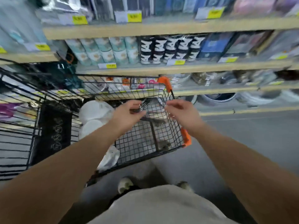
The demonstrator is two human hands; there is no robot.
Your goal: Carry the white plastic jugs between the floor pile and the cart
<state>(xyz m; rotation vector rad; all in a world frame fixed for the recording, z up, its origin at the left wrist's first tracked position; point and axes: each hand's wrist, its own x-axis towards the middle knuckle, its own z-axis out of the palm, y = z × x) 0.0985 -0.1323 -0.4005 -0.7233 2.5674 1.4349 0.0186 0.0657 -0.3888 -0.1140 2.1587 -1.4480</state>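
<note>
While both bare arms extend forward over a black wire shopping cart (pixel 145 139), the left hand (pixel 127 113) sits above the cart's small upper basket with its fingers curled around a dark, blurred object (pixel 137 109); motion blur prevents identifying that object. The right hand (pixel 181 113) hovers just beside the basket's right edge, near the orange corner guard (pixel 186 138), with its fingers loosely curled and its thumb and forefinger drawn close; whether this grip has hold of anything cannot be told. The two hands are near each other but apart. White bowls (pixel 93 113) lie in the cart just left of the left hand, and a black patterned item (pixel 55 131) stands further left. Wooden shelves (pixel 161 28) behind the cart carry rolled goods with yellow price tags (pixel 134 17). Two shoes (pixel 124 185) stand on the grey floor (pixel 242 143) below.
</note>
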